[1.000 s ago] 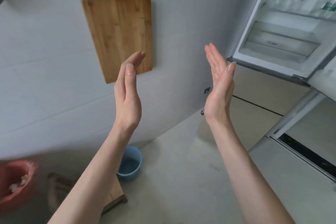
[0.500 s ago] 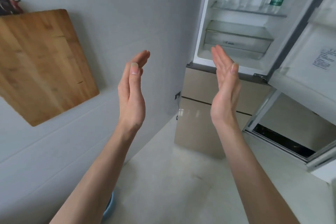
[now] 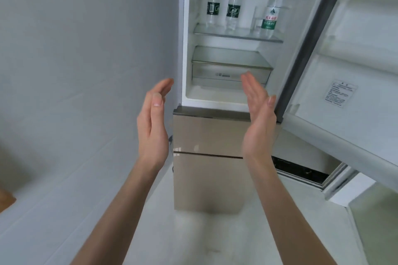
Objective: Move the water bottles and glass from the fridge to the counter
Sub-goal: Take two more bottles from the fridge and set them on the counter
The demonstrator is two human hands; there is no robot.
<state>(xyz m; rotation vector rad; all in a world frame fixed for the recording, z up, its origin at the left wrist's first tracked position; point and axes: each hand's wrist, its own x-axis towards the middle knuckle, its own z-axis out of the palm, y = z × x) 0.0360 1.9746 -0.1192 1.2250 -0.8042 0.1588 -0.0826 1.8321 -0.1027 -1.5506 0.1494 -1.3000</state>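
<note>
The fridge stands open ahead, and three clear water bottles stand on its glass shelf (image 3: 237,35). Two white-capped bottles with dark labels, one (image 3: 212,4) at the left and one (image 3: 233,6) beside it, stand close together. A green-capped bottle (image 3: 271,9) stands at the right. An empty clear glass (image 3: 257,20) sits just left of the green-capped bottle. My left hand (image 3: 154,122) and my right hand (image 3: 257,118) are raised below the shelf, palms facing each other, fingers straight, holding nothing.
A clear drawer (image 3: 230,72) sits under the shelf. The open fridge door (image 3: 355,97) swings out on the right. Beige lower fridge doors (image 3: 206,157) are shut. A grey tiled wall (image 3: 86,71) runs along the left. Pale floor lies below.
The view has swung right from the wall and cutting board to face the open fridge. Both hands keep the same raised, palms-facing pose.
</note>
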